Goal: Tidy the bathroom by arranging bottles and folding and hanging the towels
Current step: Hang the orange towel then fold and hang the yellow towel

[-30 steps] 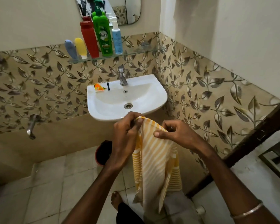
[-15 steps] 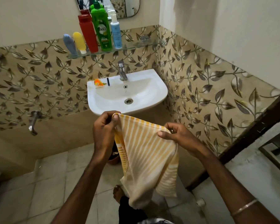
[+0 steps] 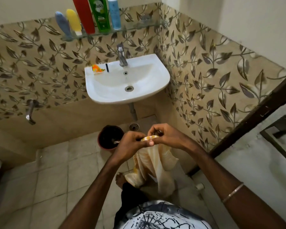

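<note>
Towel [image 3: 153,164], yellow/white striped, is hanging bunched from both hands in front of the person, below the sink [image 3: 127,83] & above the tiled floor [image 3: 45,176]. Left hand [image 3: 129,146] is pinching the top edge w/ fingers curled round it; right hand [image 3: 167,138] is pinching the same edge just beside it, thumb & fingertips closed on the cloth. Hands are nearly touching, top hem is showing as a short strip btwn them. Rest of the cloth is drooping in loose folds, lower end hanging near the person's bare foot [image 3: 120,179].

Bottles are standing on the glass shelf [image 3: 139,27] over the sink: blue tube [image 3: 63,24], yellow tube [image 3: 73,22], red bottle [image 3: 83,14], green bottle [image 3: 99,14], light-blue bottle [image 3: 114,13], all close in a row, tops cut off by the frame edge. Tap [image 3: 121,55] is sitting at the back of the sink; an orange wrapper [image 3: 97,69] & a small dark stick [image 3: 107,67] are lying on the sink's left rim. Dark bucket [image 3: 110,137] is standing on the floor just left of the hands. Wall tap [image 3: 30,111] is sticking out low on the left wall. Thin bangle [image 3: 232,192] is sitting on the right forearm.
</note>
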`<state>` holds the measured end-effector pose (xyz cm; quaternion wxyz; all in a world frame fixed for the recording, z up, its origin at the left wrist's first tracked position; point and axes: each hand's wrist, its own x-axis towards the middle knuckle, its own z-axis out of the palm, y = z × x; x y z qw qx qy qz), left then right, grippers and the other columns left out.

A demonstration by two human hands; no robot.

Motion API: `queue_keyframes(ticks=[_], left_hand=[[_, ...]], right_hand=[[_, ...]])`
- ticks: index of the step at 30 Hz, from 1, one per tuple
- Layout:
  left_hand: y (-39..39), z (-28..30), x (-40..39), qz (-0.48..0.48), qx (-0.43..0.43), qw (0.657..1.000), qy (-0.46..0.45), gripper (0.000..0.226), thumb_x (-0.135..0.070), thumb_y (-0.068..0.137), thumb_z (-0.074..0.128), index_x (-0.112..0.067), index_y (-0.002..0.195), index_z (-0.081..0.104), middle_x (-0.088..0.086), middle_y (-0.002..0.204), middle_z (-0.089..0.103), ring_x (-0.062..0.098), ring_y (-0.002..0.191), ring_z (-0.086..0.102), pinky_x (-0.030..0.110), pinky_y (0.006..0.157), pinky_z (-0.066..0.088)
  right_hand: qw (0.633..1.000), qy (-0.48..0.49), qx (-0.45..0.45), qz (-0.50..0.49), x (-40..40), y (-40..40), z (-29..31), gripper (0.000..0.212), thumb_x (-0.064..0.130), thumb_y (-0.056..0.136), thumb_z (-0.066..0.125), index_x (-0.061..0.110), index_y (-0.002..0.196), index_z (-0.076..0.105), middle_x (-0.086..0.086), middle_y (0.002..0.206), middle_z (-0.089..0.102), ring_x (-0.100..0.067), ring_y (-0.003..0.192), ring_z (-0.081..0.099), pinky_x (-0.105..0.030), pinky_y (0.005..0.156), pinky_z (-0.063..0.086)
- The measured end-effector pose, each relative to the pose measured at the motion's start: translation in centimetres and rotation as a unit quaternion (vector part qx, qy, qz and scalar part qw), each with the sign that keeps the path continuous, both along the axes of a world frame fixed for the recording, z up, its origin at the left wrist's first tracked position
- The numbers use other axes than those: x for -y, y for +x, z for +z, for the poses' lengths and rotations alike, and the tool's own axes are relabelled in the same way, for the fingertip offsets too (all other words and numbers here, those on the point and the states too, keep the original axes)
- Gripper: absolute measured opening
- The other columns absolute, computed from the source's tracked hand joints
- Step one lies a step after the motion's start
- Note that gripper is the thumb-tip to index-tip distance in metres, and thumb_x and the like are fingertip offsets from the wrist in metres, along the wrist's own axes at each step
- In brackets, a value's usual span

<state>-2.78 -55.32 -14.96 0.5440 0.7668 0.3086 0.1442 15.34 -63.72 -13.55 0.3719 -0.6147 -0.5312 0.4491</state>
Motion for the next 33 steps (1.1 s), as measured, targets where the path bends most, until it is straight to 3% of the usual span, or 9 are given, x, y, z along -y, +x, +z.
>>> queue_keyframes(ticks=[4,9,13,17,23,27,29,31,33], left_hand=[[-0.3,-0.9,1.4,0.019,-0.007,0.999,-0.027,0.022,-0.036,0.078,0.081,-0.014,0.084,0.08,0.004,0.07,0.074,0.012,0.065,0.064,0.032,0.061,0.047],[-1.5,-2.0,2.3,0.084,0.01,0.995,-0.053,0.01,-0.016,0.086,0.075,-0.009,0.08,0.079,-0.002,0.071,0.074,0.007,0.069,0.068,0.023,0.066,0.051],[-3.4,-2.5,2.4,0.154,0.037,0.983,-0.093,0.012,-0.009,0.086,0.072,-0.001,0.079,0.077,0.01,0.073,0.071,0.013,0.071,0.064,0.026,0.069,0.049],[-6.2,-3.4,1.6,0.208,0.04,0.972,-0.104,0.011,-0.008,0.087,0.071,-0.001,0.081,0.077,0.02,0.082,0.073,0.02,0.077,0.067,0.035,0.076,0.05],[-7.9,-4.9,2.0,0.156,-0.04,0.983,-0.087,0.016,-0.009,0.093,0.066,-0.015,0.103,0.076,0.003,0.1,0.076,0.008,0.095,0.069,0.028,0.082,0.052],[-6.3,-4.1,3.6,0.022,-0.033,0.99,-0.135,0.05,-0.009,0.088,0.072,-0.019,0.135,0.058,-0.007,0.126,0.067,0.002,0.119,0.061,0.02,0.093,0.053],[-5.5,-4.0,4.1,-0.012,-0.013,0.99,-0.137,0.049,-0.009,0.087,0.073,-0.014,0.135,0.06,0.001,0.121,0.071,0.009,0.114,0.066,0.024,0.092,0.055],[-5.4,-3.8,4.0,0.009,0.004,0.99,-0.141,0.036,-0.005,0.087,0.072,-0.007,0.123,0.069,0.01,0.107,0.076,0.018,0.099,0.072,0.031,0.087,0.056],[-5.6,-3.6,3.8,0.036,0.013,0.99,-0.134,0.021,-0.001,0.086,0.07,-0.001,0.107,0.075,0.01,0.096,0.078,0.014,0.087,0.072,0.026,0.079,0.056]], right_hand=[[0.998,-0.055,-0.01,-0.002,1.7,0.1,-2.9,0.021,0.032,0.083,0.08,0.017,0.09,0.065,0.019,0.071,0.059,0.002,0.066,0.051,-0.023,0.066,0.04],[0.993,-0.114,0.009,0.033,4.0,0.4,-6.2,0.034,0.049,0.078,0.079,0.018,0.073,0.065,0.004,0.069,0.055,-0.014,0.067,0.05,-0.035,0.066,0.036],[0.992,-0.126,0.009,0.02,5.2,1.1,-7.6,0.052,0.053,0.075,0.078,0.003,0.08,0.065,-0.002,0.071,0.056,-0.017,0.07,0.05,-0.035,0.067,0.035],[0.991,-0.132,0.021,0.018,5.7,2.0,-8.2,0.027,0.038,0.087,0.075,0.017,0.072,0.066,0.008,0.066,0.056,-0.008,0.067,0.052,-0.029,0.066,0.037],[0.996,-0.072,0.004,0.051,4.6,-0.3,-6.5,0.024,0.029,0.09,0.073,0.009,0.079,0.069,0.005,0.069,0.056,-0.007,0.067,0.05,-0.028,0.064,0.035],[0.989,-0.076,0.034,0.123,3.0,-2.8,-5.2,0.012,0.025,0.09,0.073,0.021,0.079,0.073,0.016,0.07,0.066,0.005,0.068,0.056,-0.017,0.066,0.038],[0.987,-0.08,0.042,0.136,2.5,-3.2,-4.7,0.008,0.026,0.088,0.074,0.026,0.08,0.074,0.013,0.075,0.07,0.006,0.071,0.059,-0.019,0.069,0.039],[0.989,-0.077,0.032,0.124,2.3,-2.8,-4.2,0.005,0.025,0.089,0.074,0.022,0.089,0.077,-0.001,0.086,0.074,-0.006,0.078,0.062,-0.03,0.074,0.044],[0.988,-0.086,0.026,0.123,2.6,-1.9,-3.8,0.008,0.025,0.089,0.073,0.021,0.094,0.077,-0.007,0.091,0.074,-0.014,0.079,0.063,-0.034,0.074,0.046]])
